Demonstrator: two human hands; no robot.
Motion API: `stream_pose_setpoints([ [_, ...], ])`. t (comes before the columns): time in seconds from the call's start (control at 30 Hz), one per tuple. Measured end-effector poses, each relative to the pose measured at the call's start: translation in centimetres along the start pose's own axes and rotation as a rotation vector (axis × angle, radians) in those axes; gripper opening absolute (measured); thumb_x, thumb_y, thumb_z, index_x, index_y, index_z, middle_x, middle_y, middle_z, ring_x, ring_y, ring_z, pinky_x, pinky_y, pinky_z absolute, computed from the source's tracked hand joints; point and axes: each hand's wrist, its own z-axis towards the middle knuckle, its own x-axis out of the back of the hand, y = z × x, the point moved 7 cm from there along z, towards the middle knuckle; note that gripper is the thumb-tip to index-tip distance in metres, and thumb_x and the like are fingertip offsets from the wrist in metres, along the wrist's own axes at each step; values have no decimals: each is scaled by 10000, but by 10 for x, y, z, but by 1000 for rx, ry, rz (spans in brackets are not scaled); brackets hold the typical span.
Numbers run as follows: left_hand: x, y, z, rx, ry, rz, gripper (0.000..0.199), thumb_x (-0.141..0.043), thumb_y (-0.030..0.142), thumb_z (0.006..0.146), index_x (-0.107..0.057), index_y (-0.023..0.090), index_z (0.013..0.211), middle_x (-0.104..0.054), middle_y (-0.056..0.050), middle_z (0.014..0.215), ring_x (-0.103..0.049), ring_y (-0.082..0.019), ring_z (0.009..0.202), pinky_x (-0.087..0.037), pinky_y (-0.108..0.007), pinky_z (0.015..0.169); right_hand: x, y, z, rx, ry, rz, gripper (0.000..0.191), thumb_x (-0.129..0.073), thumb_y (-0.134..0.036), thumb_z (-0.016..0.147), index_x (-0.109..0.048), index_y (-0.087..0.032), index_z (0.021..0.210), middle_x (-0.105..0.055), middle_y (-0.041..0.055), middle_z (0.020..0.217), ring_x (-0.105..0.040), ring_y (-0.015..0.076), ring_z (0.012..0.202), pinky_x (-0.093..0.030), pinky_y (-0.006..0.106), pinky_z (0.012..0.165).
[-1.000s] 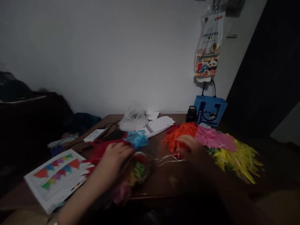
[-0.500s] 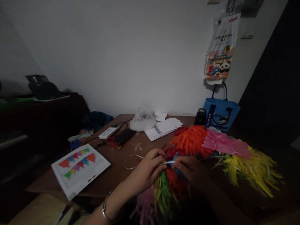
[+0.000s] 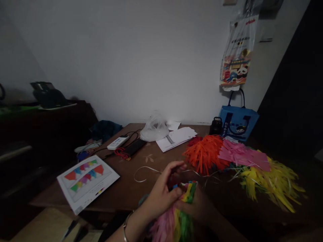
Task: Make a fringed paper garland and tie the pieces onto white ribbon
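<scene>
Low at the table's front edge, both of my hands are around a bundle of paper tassels [image 3: 176, 220], with pink, yellow and green strips hanging down. My left hand [image 3: 164, 186] cups its left side, the thumb pressed on the front and the fingers curved loosely above its top. On the other side my right hand [image 3: 198, 201] is closed round the bundle; its fingers are mostly hidden in shadow. Small blue and pink ends show between the hands. Behind them a thin white ribbon [image 3: 148, 167] curls across the table.
Orange [image 3: 205, 153], pink [image 3: 234, 153] and yellow tassels [image 3: 271, 179] lie at the right. A printed bunting sheet [image 3: 88, 183] is at the left. Farther back are a power strip [image 3: 118, 142], a clear plastic bag [image 3: 154, 129], white papers [image 3: 176, 137], a black bottle [image 3: 216, 126] and a blue bag [image 3: 239, 122].
The white strip held between my fingertips is let go. Both hands have moved down and now gather the tassels together. More ribbon shows on the table behind.
</scene>
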Motion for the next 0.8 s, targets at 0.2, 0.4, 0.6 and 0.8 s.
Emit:
stream_pose_setpoints([
  [0.2,-13,-43,-27,335,-159,41,1203,-858,357,656,-39,296,1535,-401,-131,1502,-415,-289,1358,-283,-433,1142,23,16,-6,-40,163,96,517,-798,-288,580,-612,-222,1058,-716,66,1025,-668,274,961,-532,377,871],
  [0.4,-21,-38,-29,293,-232,110,1079,-714,236,802,78,290,1533,-433,-121,1492,-466,-246,1325,-312,-431,1129,5,35,-6,-104,66,163,436,-806,-336,611,-663,-185,995,-748,65,937,-700,257,886,-561,347,788],
  [0.6,7,-22,-27,365,-235,251,1162,-842,244,654,-92,316,1539,-196,-106,1611,-224,-322,1454,-146,-517,1183,19,39,-13,-63,236,-154,270,-712,-201,657,-714,-190,927,-752,67,870,-706,248,787,-563,357,748],
  [0.8,-38,-51,-28,365,-100,-339,1327,-846,105,532,-5,330,1533,-495,-110,1431,-516,-307,1278,-376,-479,1086,14,57,-20,-30,134,-238,228,-725,-405,760,-705,-280,950,-741,41,849,-705,261,780,-591,390,689],
])
